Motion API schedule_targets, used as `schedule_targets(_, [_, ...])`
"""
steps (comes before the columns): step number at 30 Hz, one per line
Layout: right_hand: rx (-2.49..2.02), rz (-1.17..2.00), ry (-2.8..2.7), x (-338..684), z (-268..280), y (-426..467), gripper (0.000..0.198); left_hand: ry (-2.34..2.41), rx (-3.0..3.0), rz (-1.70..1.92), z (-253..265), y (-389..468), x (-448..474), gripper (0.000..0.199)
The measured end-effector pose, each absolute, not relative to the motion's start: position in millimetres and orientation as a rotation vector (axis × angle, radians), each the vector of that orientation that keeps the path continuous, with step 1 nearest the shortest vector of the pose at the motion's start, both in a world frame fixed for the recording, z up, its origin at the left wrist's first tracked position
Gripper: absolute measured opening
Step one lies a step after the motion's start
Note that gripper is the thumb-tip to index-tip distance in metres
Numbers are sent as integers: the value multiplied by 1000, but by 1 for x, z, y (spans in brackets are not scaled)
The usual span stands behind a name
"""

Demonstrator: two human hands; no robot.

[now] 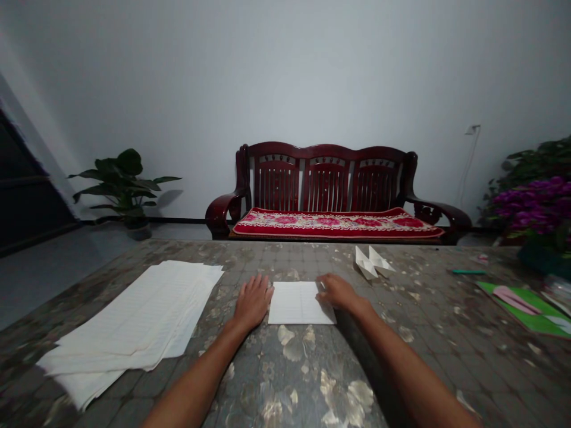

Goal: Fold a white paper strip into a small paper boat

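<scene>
A folded sheet of white lined paper (297,304) lies flat on the patterned tablecloth in front of me, with a faint crease down its middle. My left hand (253,302) rests flat at the paper's left edge, fingers stretched out. At the right edge, near the far corner, my right hand (338,292) has its fingers bent round the paper's edge; the thumb is partly hidden. Just beyond that hand stands a folded white paper figure (372,263) with pointed peaks.
A stack of lined paper sheets (138,315) spreads over the table's left side. To the right lie a green pen (468,271) and a green board (517,309) bearing a pink item (515,299). Behind the table is a dark red wooden bench (323,160).
</scene>
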State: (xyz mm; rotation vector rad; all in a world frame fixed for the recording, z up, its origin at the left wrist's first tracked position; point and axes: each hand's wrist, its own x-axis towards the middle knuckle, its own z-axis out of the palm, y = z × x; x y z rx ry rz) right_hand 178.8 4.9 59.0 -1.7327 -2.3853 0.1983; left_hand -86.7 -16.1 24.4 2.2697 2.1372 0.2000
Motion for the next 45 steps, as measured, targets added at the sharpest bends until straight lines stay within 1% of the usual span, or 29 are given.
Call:
schedule_targets(4, [-1691, 368, -2536, 158, 71, 28, 61, 2043, 2170, 416, 19, -18, -85, 50])
schedule_targets(7, [-1818, 503, -2545, 145, 76, 44, 80, 1926, 2163, 553, 14, -20, -84, 49])
schedule_targets(9, [-1912, 605, -2526, 141, 78, 54, 85, 1873, 2135, 638, 11, -19, -85, 48])
schedule_targets(10, [-1939, 652, -2518, 140, 79, 57, 81, 1847, 2117, 685, 9, -19, -85, 48])
schedule_targets(11, [-1948, 695, -2514, 140, 79, 60, 74, 1818, 2096, 736, 7, -18, -86, 48])
schedule_targets(14, [-1872, 782, -2498, 142, 77, 64, 47, 1716, 1947, 933, 2, -15, -87, 52])
schedule_targets(16, [-1759, 807, -2459, 146, 77, 63, 33, 1644, 1760, 1100, 1, -11, -88, 61])
schedule_targets(18, [-1618, 798, -2393, 149, 79, 59, 23, 1530, 1544, 1276, 3, -7, -89, 75])
schedule_targets(20, [-1485, 740, -2298, 152, 82, 55, 16, 1371, 1375, 1399, 7, -5, -89, 89])
schedule_targets(22, [-1389, 651, -2199, 153, 84, 51, 13, 1226, 1302, 1461, 13, -5, -89, 96])
schedule_targets(23, [-1344, 608, -2152, 153, 84, 49, 11, 1181, 1307, 1473, 16, -7, -88, 95])
schedule_targets(24, [-1283, 570, -2103, 152, 82, 47, 9, 1170, 1335, 1475, 18, -8, -86, 89])
schedule_targets(26, [-1135, 520, -2011, 151, 74, 45, 3, 1235, 1444, 1488, 22, -14, -82, 64])
schedule_targets(28, [-1019, 493, -1945, 150, 63, 43, 7, 1301, 1675, 1552, 26, -21, -79, 36])
schedule_targets(29, [-1002, 481, -1927, 150, 57, 43, 7, 1291, 1845, 1613, 28, -25, -78, 28])
schedule_targets(31, [-991, 439, -1898, 150, 46, 42, 5, 1156, 2251, 1740, 34, -32, -77, 23])
schedule_targets(33, [-993, 389, -1885, 153, 37, 39, 16, 1061, 2605, 1792, 39, -38, -77, 23])
schedule_targets(36, [-1072, 343, -1928, 163, 24, 31, 42, 1062, 2948, 1669, 40, -43, -75, 23])
schedule_targets(39, [-1247, 328, -1972, 181, 10, 18, 59, 1109, 3106, 1391, 29, -42, -74, 21])
schedule_targets(41, [-1305, 313, -2013, 194, 5, 7, 63, 1171, 3139, 1177, 19, -42, -73, 21])
schedule_targets(45, [-1177, 198, -2146, 210, 6, -19, 60, 1325, 3101, 803, 9, -44, -65, 25])
